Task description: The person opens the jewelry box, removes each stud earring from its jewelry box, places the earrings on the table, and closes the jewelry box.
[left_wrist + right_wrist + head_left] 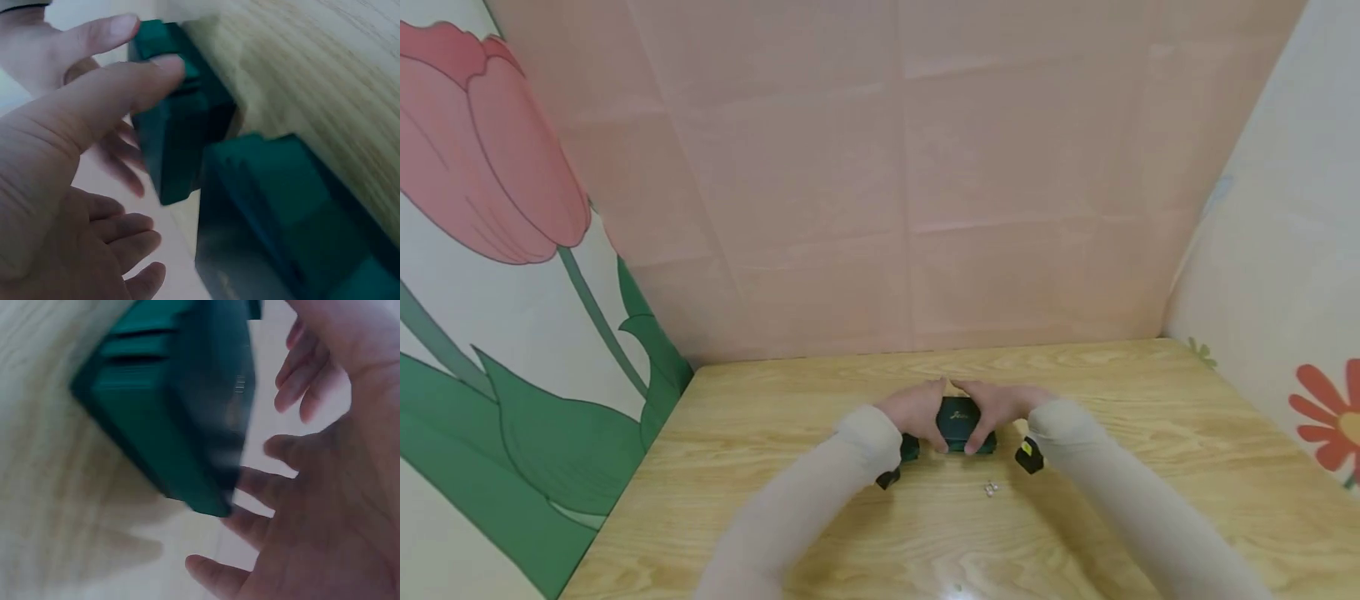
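Observation:
A small dark green jewelry box (pixel 958 419) with gold lettering on its lid stands closed on the table between both hands. My left hand (pixel 917 410) holds its left side, with the thumb on the front seam in the left wrist view. From the other side, my right hand (pixel 1000 407) grips it, thumb at the front and fingers (pixel 253 528) behind. A second green box (pixel 300 219) sits close by on the left, partly hidden under the left wrist in the head view. Several tiny shiny pieces (pixel 990 488) lie in front, too small to identify.
The wooden table (pixel 760 417) meets a pink cloth backdrop (pixel 820 208) at the back. Printed flower panels stand at both sides. Black wrist cameras (pixel 1030 456) hang beneath the sleeves, and a small green speck (pixel 958 587) lies near the front.

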Tool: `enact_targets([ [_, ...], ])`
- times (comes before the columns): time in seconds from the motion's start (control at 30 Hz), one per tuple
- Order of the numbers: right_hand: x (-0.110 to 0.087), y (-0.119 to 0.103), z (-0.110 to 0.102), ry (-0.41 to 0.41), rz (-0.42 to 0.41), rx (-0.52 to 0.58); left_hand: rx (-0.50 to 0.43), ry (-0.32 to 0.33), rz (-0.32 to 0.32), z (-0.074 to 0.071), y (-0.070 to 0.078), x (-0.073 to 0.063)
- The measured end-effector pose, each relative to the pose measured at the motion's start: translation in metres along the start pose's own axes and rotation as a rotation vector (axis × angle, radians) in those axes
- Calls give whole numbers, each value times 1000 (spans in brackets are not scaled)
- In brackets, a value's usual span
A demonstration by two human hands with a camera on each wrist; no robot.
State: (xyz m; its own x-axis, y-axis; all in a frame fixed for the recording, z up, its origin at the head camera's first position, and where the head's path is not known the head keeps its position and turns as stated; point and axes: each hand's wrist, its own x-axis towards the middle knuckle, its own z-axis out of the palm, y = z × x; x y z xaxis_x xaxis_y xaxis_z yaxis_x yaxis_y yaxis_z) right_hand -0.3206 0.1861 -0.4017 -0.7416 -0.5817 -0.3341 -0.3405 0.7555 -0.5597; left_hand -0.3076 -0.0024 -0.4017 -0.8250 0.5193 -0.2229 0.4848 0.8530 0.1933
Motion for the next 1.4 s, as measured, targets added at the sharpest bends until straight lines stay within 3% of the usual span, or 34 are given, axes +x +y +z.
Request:
enact_targets([
  [0.13, -1, 5, 9, -41, 60, -29, 104, -43, -10, 11, 7, 8],
  [0.33, -2, 8, 12, -34, 111, -109, 130, -50, -45, 15, 13, 12],
  [0.5, 0, 8, 11, 46, 43, -112, 86, -6, -35, 15, 10, 15],
  [0.67, -7, -1, 1, 153, -67, -182, -55, 84, 33, 9, -1, 11],
  [0.77, -19, -15, -8, 209, -142, -198, -142, 140, 100, -4, -8, -7],
  [0.9, -40, -41, -16, 278, -243, -169, -212, 230, 188, -25, -13, -44],
  [1.07, -65, -77, -13, 354, -313, -238, -234, 335, 262, -38, -15, -91],
  [1.23, -80, -98, 9, 405, -352, -339, -244, 392, 291, -25, -16, -126],
  [1.4, -83, -99, 40, 361, -344, -346, -268, 351, 251, 2, -16, -148],
])
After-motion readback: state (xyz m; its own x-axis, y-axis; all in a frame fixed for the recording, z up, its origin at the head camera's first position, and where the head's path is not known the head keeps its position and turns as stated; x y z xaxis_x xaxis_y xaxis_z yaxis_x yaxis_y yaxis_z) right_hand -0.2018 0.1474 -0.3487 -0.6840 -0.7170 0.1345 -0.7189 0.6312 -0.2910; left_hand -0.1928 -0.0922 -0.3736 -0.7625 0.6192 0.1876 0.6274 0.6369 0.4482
